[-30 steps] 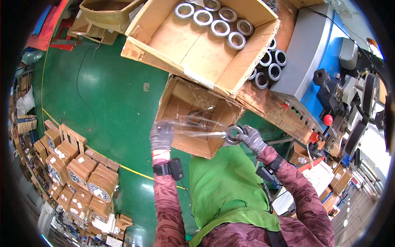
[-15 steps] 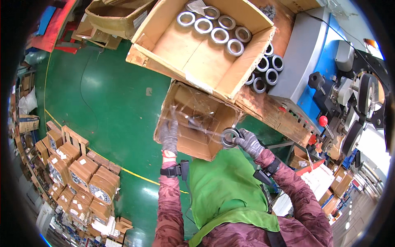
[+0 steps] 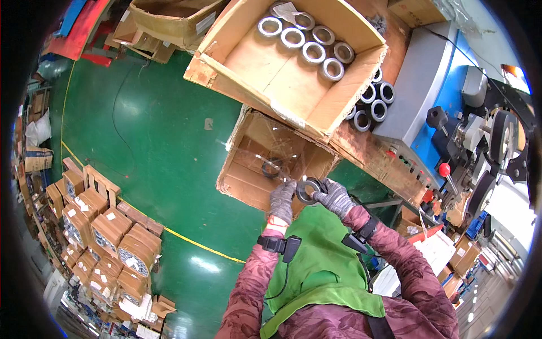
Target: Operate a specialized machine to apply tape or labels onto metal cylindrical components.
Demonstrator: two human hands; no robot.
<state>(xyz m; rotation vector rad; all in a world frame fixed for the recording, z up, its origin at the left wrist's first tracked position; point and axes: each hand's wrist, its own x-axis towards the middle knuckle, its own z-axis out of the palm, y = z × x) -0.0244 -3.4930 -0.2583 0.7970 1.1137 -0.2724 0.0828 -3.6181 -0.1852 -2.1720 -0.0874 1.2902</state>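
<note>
Green floor (image 3: 169, 141) — ring (image 3: 300, 192), bore facing camera.

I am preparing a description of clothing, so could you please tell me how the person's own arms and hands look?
The left hand and right hand wear grey, streaked gloves. Both sleeves are maroon with darker mottling. Over each sleeve sits a black strap with a black box; a thin dark cable runs from the left box. A reddish band shows between left glove and sleeve.
</note>
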